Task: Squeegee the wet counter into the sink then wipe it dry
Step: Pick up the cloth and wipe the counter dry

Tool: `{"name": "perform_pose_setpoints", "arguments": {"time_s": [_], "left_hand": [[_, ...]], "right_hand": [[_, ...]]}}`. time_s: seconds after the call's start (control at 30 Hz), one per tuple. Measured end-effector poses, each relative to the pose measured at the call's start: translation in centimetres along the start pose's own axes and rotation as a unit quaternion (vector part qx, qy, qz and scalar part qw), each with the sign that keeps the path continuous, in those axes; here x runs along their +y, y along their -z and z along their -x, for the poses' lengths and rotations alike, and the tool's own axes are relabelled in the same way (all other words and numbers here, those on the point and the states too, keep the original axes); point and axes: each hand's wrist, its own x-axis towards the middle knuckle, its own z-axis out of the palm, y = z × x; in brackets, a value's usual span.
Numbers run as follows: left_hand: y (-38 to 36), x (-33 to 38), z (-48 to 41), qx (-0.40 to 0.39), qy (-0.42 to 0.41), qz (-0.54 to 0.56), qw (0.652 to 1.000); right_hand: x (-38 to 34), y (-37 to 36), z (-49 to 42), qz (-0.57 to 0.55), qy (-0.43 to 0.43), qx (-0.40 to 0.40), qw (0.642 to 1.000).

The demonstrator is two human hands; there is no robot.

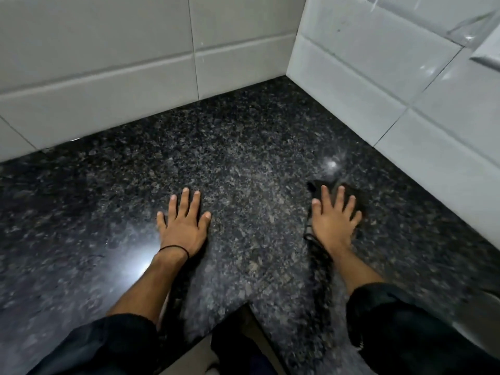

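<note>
You press a dark cloth [351, 196] flat under your right hand [335, 220], fingers spread, at centre right of the granite counter [243, 147]. Your left hand [184, 226] rests splayed and empty, centre frame. Drying appears underway; next, sweep toward the tiled corner.

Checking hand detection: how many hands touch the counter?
2. Left hand lies flat on the speckled black granite counter; right hand presses a dark cloth onto it.
</note>
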Motion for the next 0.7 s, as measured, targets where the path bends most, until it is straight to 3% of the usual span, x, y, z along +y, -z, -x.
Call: {"name": "perform_pose_setpoints", "arguments": {"time_s": [0.1, 0.2, 0.27, 0.33, 0.43, 0.5, 0.53, 0.57, 0.63, 0.7], "left_hand": [[0.2, 1.1, 0.0, 0.02, 0.026, -0.017, 0.999], [0.6, 3.3, -0.8, 0.065, 0.038, -0.04, 0.996], [0.6, 4.8, -1.7, 0.093, 0.004, -0.039, 0.995], [0.1, 6.1, -3.2, 0.083, -0.033, -0.034, 0.995], [-1.0, 7.6, -5.1, 0.067, -0.094, -0.043, 0.992], [-1.4, 8.5, -6.4, 0.07, -0.123, -0.052, 0.989], [-1.8, 9.1, -7.5, 0.073, -0.127, -0.054, 0.988], [-2.1, 9.8, -8.7, 0.082, -0.124, -0.053, 0.988], [-2.6, 11.8, -11.3, 0.09, -0.113, -0.053, 0.988], [-3.1, 13.8, -13.7, 0.089, -0.115, -0.068, 0.987]], "right_hand": [[-3.9, -1.6, 4.0, 0.044, 0.199, -0.004, 0.979], [-3.2, -1.1, 5.2, 0.071, 0.454, -0.074, 0.885], [-1.4, 0.0, 1.2, 0.075, 0.522, -0.085, 0.846], [0.7, 0.5, -5.7, 0.091, 0.464, -0.049, 0.88], [3.5, 2.1, -14.9, 0.046, 0.213, 0.002, 0.976], [2.3, 2.4, -17.5, -0.02, 0.022, 0.007, 1.0], [0.6, 2.1, -18.0, -0.024, -0.016, 0.007, 1.0], [-1.3, 1.7, -17.8, -0.008, 0.004, 0.012, 1.0], [-4.0, 0.3, -16.6, 0.036, 0.169, 0.019, 0.985], [-3.9, 0.0, -16.5, 0.067, 0.363, -0.018, 0.929]]}}
